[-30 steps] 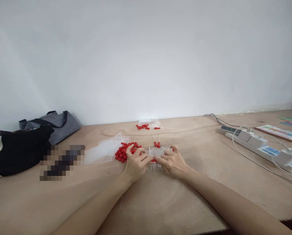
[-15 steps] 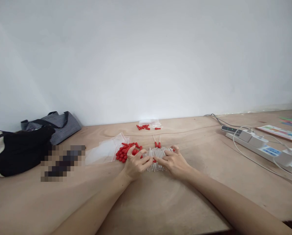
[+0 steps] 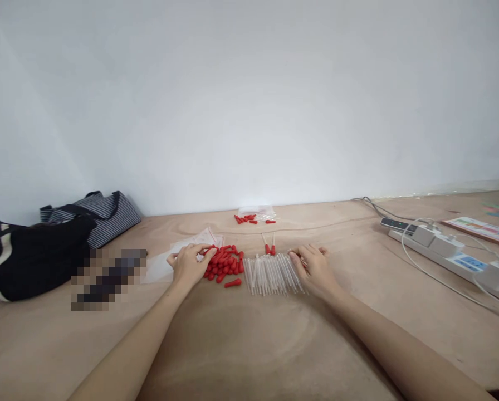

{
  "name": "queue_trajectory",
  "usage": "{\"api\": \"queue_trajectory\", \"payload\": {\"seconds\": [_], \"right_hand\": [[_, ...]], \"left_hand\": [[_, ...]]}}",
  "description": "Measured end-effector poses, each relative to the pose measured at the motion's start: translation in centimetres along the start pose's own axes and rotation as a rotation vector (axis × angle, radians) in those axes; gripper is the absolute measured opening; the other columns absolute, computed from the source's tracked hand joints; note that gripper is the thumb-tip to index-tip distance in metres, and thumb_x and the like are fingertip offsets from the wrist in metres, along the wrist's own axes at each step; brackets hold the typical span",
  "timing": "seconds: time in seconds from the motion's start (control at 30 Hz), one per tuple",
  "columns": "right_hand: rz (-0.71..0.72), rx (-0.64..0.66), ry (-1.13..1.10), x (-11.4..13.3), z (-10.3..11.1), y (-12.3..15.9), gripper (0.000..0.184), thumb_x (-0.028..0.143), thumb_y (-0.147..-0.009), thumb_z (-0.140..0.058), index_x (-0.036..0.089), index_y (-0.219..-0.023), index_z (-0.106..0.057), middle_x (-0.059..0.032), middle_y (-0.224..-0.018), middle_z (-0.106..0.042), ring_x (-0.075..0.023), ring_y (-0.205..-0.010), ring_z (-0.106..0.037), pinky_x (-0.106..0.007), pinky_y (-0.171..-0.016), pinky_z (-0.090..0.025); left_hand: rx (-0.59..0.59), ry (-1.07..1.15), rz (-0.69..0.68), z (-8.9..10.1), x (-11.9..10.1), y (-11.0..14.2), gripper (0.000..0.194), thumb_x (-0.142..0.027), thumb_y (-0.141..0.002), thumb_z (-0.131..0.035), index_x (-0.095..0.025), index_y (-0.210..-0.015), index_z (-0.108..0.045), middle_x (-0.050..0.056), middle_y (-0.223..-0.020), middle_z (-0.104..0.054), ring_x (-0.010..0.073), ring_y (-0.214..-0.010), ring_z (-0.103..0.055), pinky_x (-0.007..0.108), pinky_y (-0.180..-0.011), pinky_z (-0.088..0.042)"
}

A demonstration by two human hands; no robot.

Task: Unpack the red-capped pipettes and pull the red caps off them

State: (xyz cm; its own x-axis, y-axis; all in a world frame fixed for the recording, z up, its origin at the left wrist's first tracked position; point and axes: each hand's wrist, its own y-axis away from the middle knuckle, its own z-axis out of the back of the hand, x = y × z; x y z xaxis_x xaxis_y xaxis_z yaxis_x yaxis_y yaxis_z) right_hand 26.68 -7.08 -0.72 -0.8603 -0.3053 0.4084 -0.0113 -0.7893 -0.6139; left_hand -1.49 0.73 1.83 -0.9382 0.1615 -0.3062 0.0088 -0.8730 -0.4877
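My left hand (image 3: 191, 264) rests at the left side of a heap of red rubber dropper bulbs (image 3: 228, 267). Its thumb and fingers are apart and touch the edge of the heap. One red bulb (image 3: 233, 283) lies separately in front. Beside the heap, thin clear tubes (image 3: 272, 275) lie in a rough row. My right hand (image 3: 314, 267) is at the right end of these tubes, fingers loosely bent and apart from the thumb, with the fingertips by the tube ends. Just behind the row are two tubes with red bulbs (image 3: 270, 249) fitted on.
Clear plastic bags (image 3: 160, 269) lie left of the bulbs. Farther back are more red bulbs (image 3: 245, 219) beside another bag (image 3: 255, 211). A white power strip (image 3: 450, 253) with chargers and cables lies right; bags (image 3: 44, 256) stand left against the wall (image 3: 249, 100).
My hands have moved apart from over the tubes: the left to the bulb heap, the right to the row's right end. A red bulb now lies in front of the heap.
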Motion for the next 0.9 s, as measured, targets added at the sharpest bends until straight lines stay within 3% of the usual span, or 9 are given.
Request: {"api": "queue_trajectory", "payload": {"seconds": [0.1,0.33,0.4,0.53,0.67,0.73,0.8,0.87,0.9], "right_hand": [[-0.1,-0.045,-0.033,0.0,-0.1,0.0,0.029,0.032,-0.084,-0.035,0.02,-0.072,-0.058,-0.0015,-0.07,-0.061,-0.0156,-0.071,-0.054,-0.031,-0.072,-0.023],[-0.217,0.017,-0.056,-0.5,-0.5,0.0,0.025,0.034,-0.079,-0.04,0.02,-0.075,-0.06,-0.0008,-0.067,-0.063,-0.0167,-0.069,-0.056,-0.031,-0.072,-0.025],[-0.23,0.02,-0.069,-0.6,-0.7,-0.1,0.024,0.035,-0.078,-0.042,0.02,-0.076,-0.061,-0.0003,-0.066,-0.062,-0.0162,-0.067,-0.056,-0.031,-0.073,-0.027],[-0.271,0.026,-0.118,-0.5,-0.9,-0.2,0.025,0.036,-0.076,-0.043,0.02,-0.074,-0.061,-0.0002,-0.063,-0.063,-0.0153,-0.062,-0.057,-0.031,-0.071,-0.031],[-0.383,0.021,-0.212,-0.2,-1.5,-0.4,0.027,0.034,-0.076,-0.042,0.018,-0.082,-0.062,-0.0025,-0.063,-0.064,-0.0167,-0.059,-0.058,-0.028,-0.061,-0.037],[-0.411,0.05,-0.229,0.0,-1.9,-0.8,0.028,0.032,-0.075,-0.043,0.017,-0.092,-0.06,-0.0027,-0.063,-0.064,-0.017,-0.059,-0.059,-0.028,-0.059,-0.037],[-0.409,0.118,-0.205,0.3,-2.3,-1.5,0.027,0.03,-0.076,-0.044,0.019,-0.093,-0.06,-0.0021,-0.066,-0.065,-0.0166,-0.062,-0.059,-0.028,-0.061,-0.038],[-0.401,0.179,-0.17,0.9,-2.9,-2.5,0.022,0.03,-0.076,-0.045,0.02,-0.088,-0.061,-0.0009,-0.069,-0.066,-0.0159,-0.065,-0.06,-0.028,-0.065,-0.038],[-0.398,0.198,-0.154,1.2,-3.3,-3.1,0.021,0.03,-0.076,-0.045,0.021,-0.086,-0.062,-0.0005,-0.069,-0.066,-0.0157,-0.066,-0.06,-0.029,-0.067,-0.037]], "left_hand": [[0.015,0.004,0.033,-0.7,0.3,-0.2,0.025,-0.046,-0.073,-0.05,-0.027,-0.083,-0.062,0.0,-0.074,-0.064,0.0227,-0.079,-0.056,0.041,-0.077,-0.025],[-0.002,0.092,0.184,-1.0,0.9,-1.4,0.03,-0.05,-0.072,-0.048,-0.023,-0.08,-0.058,0.0,-0.076,-0.066,0.0217,-0.074,-0.057,0.042,-0.079,-0.026],[-0.007,0.105,0.118,-0.8,0.2,-1.7,0.028,-0.049,-0.073,-0.048,-0.024,-0.079,-0.059,0.0,-0.078,-0.067,0.0214,-0.075,-0.057,0.042,-0.08,-0.026],[0.137,0.091,-0.11,-0.9,-1.6,-2.6,0.026,-0.047,-0.072,-0.05,-0.025,-0.071,-0.062,-0.002,-0.077,-0.067,0.0202,-0.072,-0.058,0.042,-0.079,-0.027],[0.191,0.06,-0.177,-1.2,-2.4,-3.1,0.023,-0.047,-0.065,-0.058,-0.025,-0.062,-0.064,0.0,-0.07,-0.066,0.0244,-0.076,-0.057,0.042,-0.077,-0.028],[0.115,0.043,-0.185,-1.1,-2.6,-2.5,0.022,-0.046,-0.067,-0.057,-0.025,-0.068,-0.065,0.004,-0.077,-0.065,0.0281,-0.087,-0.054,0.045,-0.079,-0.027],[-0.052,0.042,-0.247,-0.9,-2.9,-1.1,0.021,-0.042,-0.073,-0.053,-0.025,-0.077,-0.065,0.006,-0.085,-0.063,0.0274,-0.094,-0.051,0.046,-0.083,-0.024],[-0.194,0.068,-0.393,-0.6,-3.3,0.8,0.017,-0.035,-0.076,-0.052,-0.024,-0.077,-0.065,0.005,-0.084,-0.062,0.0228,-0.088,-0.052,0.044,-0.085,-0.023],[-0.178,0.094,-0.484,-0.6,-3.5,1.8,0.015,-0.033,-0.077,-0.052,-0.024,-0.075,-0.064,0.004,-0.082,-0.062,0.0205,-0.084,-0.053,0.042,-0.084,-0.023]]}}
